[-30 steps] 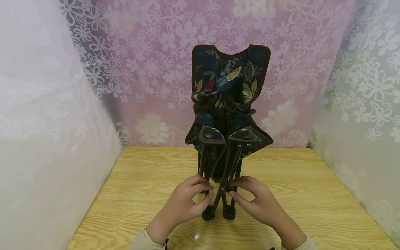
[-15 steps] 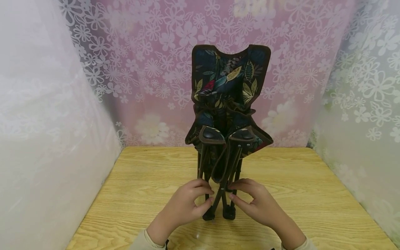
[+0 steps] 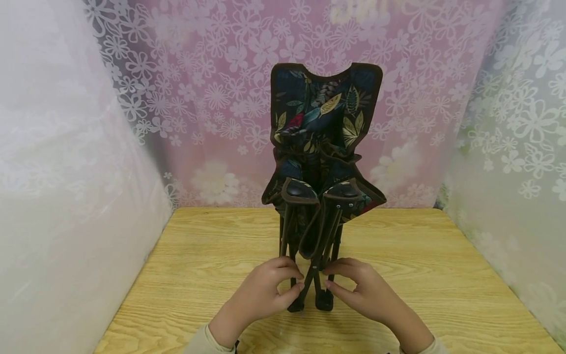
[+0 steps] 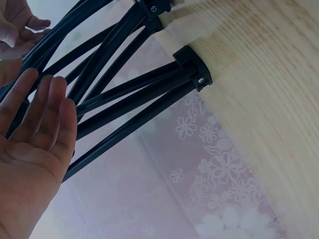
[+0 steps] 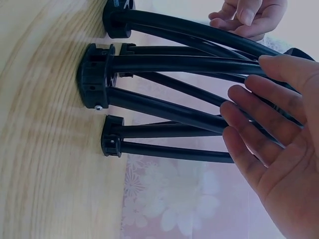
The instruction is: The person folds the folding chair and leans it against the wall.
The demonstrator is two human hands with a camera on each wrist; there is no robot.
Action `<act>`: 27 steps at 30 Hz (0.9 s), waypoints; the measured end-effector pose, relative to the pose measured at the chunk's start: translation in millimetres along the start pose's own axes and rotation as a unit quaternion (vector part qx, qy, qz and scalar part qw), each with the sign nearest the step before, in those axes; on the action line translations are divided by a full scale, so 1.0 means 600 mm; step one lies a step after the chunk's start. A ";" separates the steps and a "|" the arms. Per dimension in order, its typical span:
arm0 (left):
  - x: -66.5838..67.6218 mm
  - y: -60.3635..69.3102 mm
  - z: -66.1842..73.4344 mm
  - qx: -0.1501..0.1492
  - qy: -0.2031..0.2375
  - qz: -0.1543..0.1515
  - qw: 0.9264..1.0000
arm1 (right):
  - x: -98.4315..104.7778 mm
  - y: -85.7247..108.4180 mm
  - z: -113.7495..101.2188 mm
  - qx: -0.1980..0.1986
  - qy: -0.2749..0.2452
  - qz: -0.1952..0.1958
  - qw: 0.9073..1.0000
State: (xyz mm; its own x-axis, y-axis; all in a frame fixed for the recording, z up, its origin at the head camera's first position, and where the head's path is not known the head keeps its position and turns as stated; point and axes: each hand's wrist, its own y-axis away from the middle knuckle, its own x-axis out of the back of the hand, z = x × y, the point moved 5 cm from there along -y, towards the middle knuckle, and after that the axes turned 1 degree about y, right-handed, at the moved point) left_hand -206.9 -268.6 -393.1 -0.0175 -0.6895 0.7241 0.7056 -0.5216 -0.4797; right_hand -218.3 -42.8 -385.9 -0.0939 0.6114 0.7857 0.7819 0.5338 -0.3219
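"Where is the folding chair (image 3: 314,164)?"
"Upright on the wooden table (image 3: 199,260), partly collapsed, its leaf-print fabric bunched above the dark legs (image 4: 134,103)."
"And the grip?"
"Loosely spread. The left hand (image 3: 265,287) and right hand (image 3: 367,292) flank the lower legs, thumbs apart from fingers. Both wrist views show the fingers extended beside the tubes; whether the tips touch, I can't tell."
"Any writing?"
"One black foot (image 5: 117,22) has tiny pale marks at the right wrist view's top edge, too small to read."
"Farther out?"
"Light sleeves (image 3: 205,343) at the wrists, then a pink flowered backdrop (image 3: 221,98). The pale lettering (image 3: 360,11) up there is cut off and illegible."
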 end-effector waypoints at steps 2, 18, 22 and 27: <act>-0.002 0.000 -0.001 0.001 0.001 -0.003 1.000 | -0.001 0.001 0.002 -0.001 0.002 -0.006 1.000; -0.012 0.002 -0.006 0.030 0.031 -0.055 0.998 | -0.012 0.005 0.018 -0.007 -0.017 -0.040 0.999; -0.014 0.001 -0.009 0.029 0.033 -0.064 0.997 | -0.015 0.005 0.019 -0.010 -0.018 -0.054 0.998; -0.018 0.003 -0.015 0.037 0.041 -0.081 0.995 | -0.020 0.007 0.021 -0.013 -0.029 -0.073 0.997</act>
State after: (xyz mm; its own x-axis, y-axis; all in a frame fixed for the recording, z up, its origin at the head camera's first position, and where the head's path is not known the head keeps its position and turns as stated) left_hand -212.1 -266.7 -406.1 -0.1907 -0.6403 0.7441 0.7387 -0.5928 -0.3208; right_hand -221.8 -40.4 -403.3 -0.2429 0.5623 0.7904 0.7735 0.6040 -0.1921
